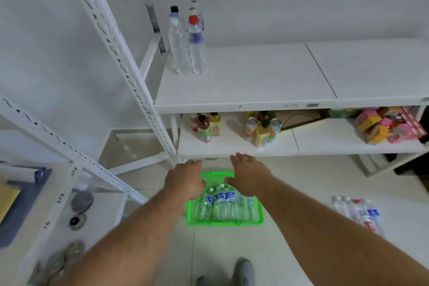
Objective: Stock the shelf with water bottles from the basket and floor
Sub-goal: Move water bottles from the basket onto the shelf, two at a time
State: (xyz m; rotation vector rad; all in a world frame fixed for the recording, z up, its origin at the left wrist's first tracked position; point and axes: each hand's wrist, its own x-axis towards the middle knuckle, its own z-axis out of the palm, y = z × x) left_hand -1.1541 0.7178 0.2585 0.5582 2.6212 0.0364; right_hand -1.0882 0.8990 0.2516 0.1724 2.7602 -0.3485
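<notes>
A green basket [258, 215] stands on the floor below me with several clear water bottles [222, 203] lying in it. My left hand [185, 179] and my right hand [249, 175] hover above the basket's far half, fingers straight and spread, holding nothing. On the white upper shelf [243, 86], several upright water bottles [186, 46] stand at the back left corner. More water bottles [362, 213] lie on the floor to the right.
The lower shelf [232, 146] carries juice bottles [207, 126], cans [262, 129] and coloured boxes [387, 126]. A perforated white upright [130, 72] runs down at left. A side rack [69, 211] holds round metal pieces. My shoe [242, 271] is near the bottom edge.
</notes>
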